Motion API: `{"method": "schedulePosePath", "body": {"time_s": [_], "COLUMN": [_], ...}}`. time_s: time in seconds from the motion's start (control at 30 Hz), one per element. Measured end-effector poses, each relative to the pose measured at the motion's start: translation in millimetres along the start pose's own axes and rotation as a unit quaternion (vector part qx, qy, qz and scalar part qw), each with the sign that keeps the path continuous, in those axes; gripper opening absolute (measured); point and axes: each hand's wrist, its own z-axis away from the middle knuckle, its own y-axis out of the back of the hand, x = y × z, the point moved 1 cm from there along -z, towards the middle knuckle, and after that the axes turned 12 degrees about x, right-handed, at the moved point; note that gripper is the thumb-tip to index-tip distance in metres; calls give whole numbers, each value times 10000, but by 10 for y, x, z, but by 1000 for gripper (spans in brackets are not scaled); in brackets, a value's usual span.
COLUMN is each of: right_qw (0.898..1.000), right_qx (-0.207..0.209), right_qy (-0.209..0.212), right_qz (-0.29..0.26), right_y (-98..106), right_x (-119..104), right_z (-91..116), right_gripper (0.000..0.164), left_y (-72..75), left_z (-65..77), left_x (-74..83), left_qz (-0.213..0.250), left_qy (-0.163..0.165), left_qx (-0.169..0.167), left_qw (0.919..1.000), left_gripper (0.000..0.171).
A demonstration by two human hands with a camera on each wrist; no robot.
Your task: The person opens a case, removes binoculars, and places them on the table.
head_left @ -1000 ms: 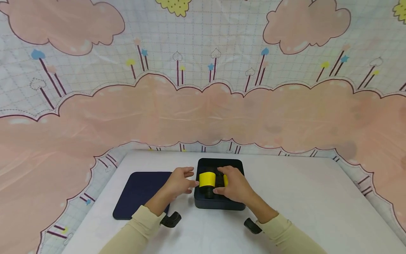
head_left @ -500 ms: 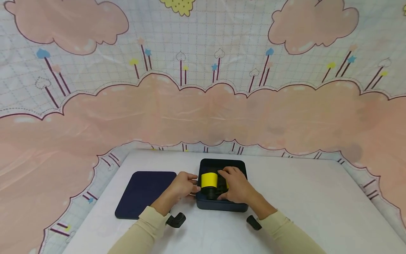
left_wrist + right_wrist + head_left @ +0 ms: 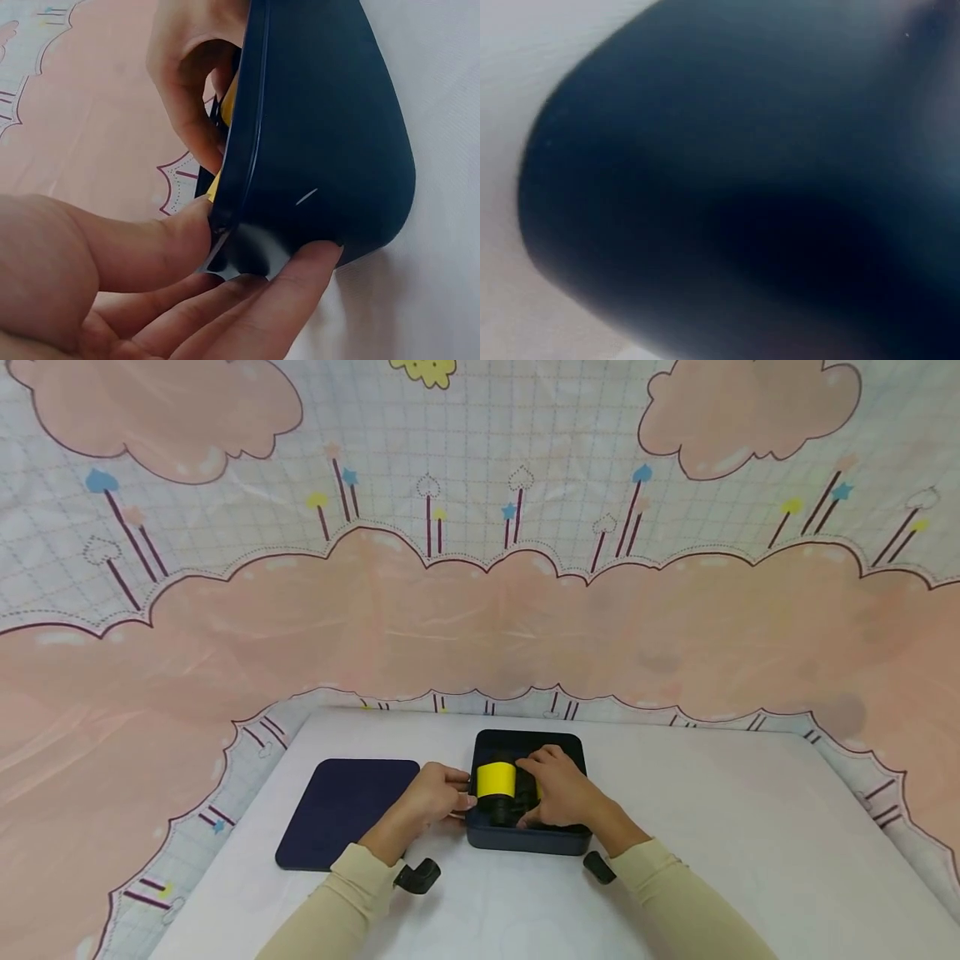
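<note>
Yellow-and-black binoculars (image 3: 496,779) lie inside an open dark navy box (image 3: 528,842) in the head view. My right hand (image 3: 562,789) reaches into the box from the right and grips the right barrel, covering most of it. At the box's left side, my left hand (image 3: 433,797) holds the wall. The left wrist view shows its thumb (image 3: 161,251) at the rim and its fingers against the outer wall of the box (image 3: 322,127). Only the box's blurred dark wall (image 3: 705,150) fills the right wrist view; the binoculars are out of sight there.
A flat navy lid (image 3: 348,814) lies on the white table (image 3: 720,827) to the left of the box, partly behind my left forearm. Black wrist-camera parts (image 3: 420,877) stick out below both hands. A patterned cloth (image 3: 480,627) hangs behind the table.
My left hand has moved right, from just beside the box onto its left wall. My right thumb has slid lower along the binoculars. The head view has shifted slightly.
</note>
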Motion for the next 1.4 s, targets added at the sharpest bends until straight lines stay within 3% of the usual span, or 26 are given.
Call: {"method": "schedulePosePath", "body": {"time_s": [0.23, 0.7, 1.0, 1.4], "right_qw": [10000, 9994, 9996, 9989], "right_qx": [-55, 339, 269, 384], "right_qy": [7, 77, 76, -43], "right_qz": [16, 33, -83, -262], "right_y": [-6, 43, 92, 296], "right_x": [10, -19, -59, -98], "right_z": [-37, -48, -44, -43], "right_gripper": [92, 86, 86, 91], "left_y": [10, 4, 20, 8], "left_z": [9, -6, 6, -6], "left_x": [0, 6, -51, -42], "left_qz": [74, 112, 145, 208], "left_qy": [-57, 58, 138, 55], "left_qx": [-25, 86, 94, 49], "left_qw": [10000, 9999, 9998, 9998], "left_gripper": [54, 52, 53, 52]}}
